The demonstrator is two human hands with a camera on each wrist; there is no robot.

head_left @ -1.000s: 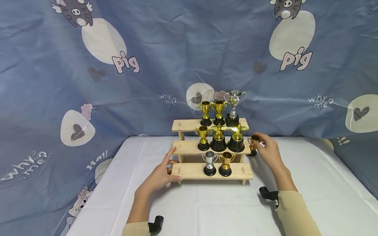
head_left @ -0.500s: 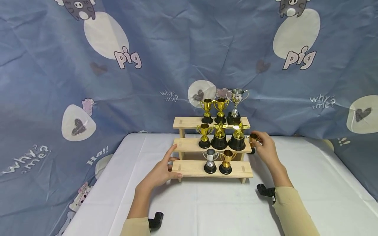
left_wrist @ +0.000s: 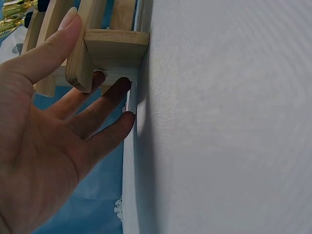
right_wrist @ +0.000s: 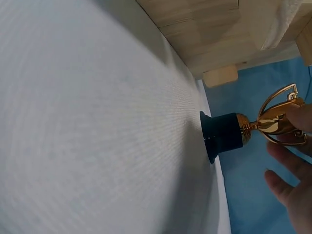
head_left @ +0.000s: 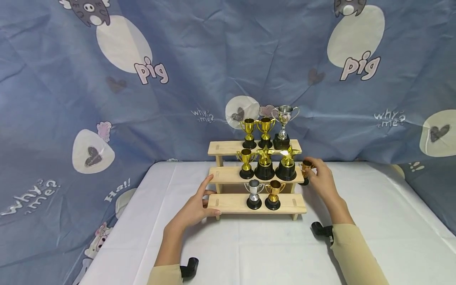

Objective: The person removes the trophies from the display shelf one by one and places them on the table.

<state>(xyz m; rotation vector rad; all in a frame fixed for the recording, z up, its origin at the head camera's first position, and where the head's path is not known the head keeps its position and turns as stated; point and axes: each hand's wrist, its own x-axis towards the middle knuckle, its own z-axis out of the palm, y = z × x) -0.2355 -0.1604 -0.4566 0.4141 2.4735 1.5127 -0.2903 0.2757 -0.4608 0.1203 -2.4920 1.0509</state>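
A three-tier wooden display stand [head_left: 228, 204] is in the middle of the table in the head view. My left hand [head_left: 192, 208] holds its left end, thumb on the front of the lowest tier and the other fingers spread behind, as the left wrist view shows. Right of the stand, my right hand [head_left: 322, 179] grips a small bronze trophy cup [right_wrist: 275, 124] by its upper part. The cup is upright, its black base [right_wrist: 224, 134] down at the white cloth; whether it touches cannot be told. Part of the cup is hidden by fingers.
A silver cup [head_left: 254, 194] and a bronze-gold cup [head_left: 273, 194] stand on the lowest tier. On the middle tier are a gold cup [head_left: 246, 163] and two star trophies [head_left: 265, 163]. The top tier bears two gold cups and a tall silver cup [head_left: 284, 122]. A patterned blue curtain [head_left: 199, 79] hangs behind.
The head view has shifted slightly. Both hands keep their places, the left on the stand and the right on the bronze trophy cup, which comes slightly closer to the stand.
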